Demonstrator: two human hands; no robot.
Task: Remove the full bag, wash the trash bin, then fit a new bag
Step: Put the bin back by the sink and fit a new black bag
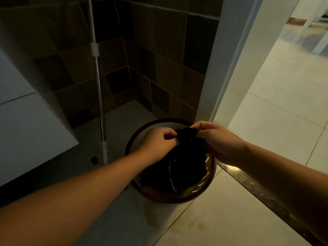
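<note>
I had both hands, left (pixel 160 140) and right (pixel 215 137), pinching the gathered black plastic bag (pixel 177 166) above the round brown bin (pixel 170 198), needing a straight upward lift next.

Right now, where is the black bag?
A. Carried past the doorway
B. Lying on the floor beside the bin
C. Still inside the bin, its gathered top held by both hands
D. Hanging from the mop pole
C: the black bag sits inside the round bin, and the left hand and right hand pinch its bunched top.
</note>
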